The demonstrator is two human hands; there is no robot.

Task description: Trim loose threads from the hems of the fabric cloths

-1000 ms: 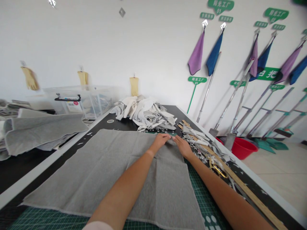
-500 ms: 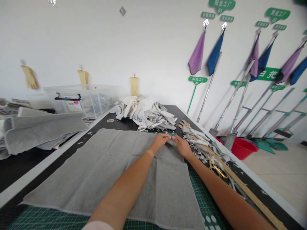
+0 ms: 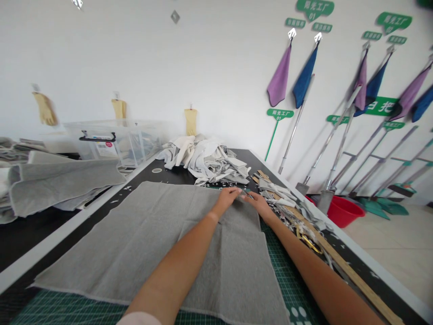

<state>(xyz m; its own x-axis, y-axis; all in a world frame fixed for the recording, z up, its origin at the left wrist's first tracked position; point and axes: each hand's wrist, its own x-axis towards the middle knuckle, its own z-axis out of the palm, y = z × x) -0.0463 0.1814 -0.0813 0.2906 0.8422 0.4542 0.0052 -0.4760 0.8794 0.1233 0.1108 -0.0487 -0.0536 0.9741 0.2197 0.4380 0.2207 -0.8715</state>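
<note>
A large grey cloth (image 3: pixel 135 243) with a stitched edge lies spread over the green cutting mat (image 3: pixel 280 262), with fold creases across it. At its far right corner, my left hand (image 3: pixel 227 198) pinches the cloth's edge with thumb and fingers. Just to the right, my right hand (image 3: pixel 259 204) is closed beside that corner. Something thin and dark shows at its fingertips, too small to name. A small gap separates the two hands' fingertips.
Crumpled pale cloths (image 3: pixel 209 158) are heaped behind the grey cloth. Gold-handled scissors (image 3: pixel 309 241), scraps and a long wooden strip (image 3: pixel 352 275) line the right side. A clear plastic bin (image 3: pixel 128 144) and stacked grey cloths (image 3: pixel 64 185) are at left; a red bucket (image 3: pixel 345 212) stands on the floor.
My right hand's fingertips have drawn a little right, away from my left fingertips, and a thin dark thing now shows at them. My left hand stays at the corner.
</note>
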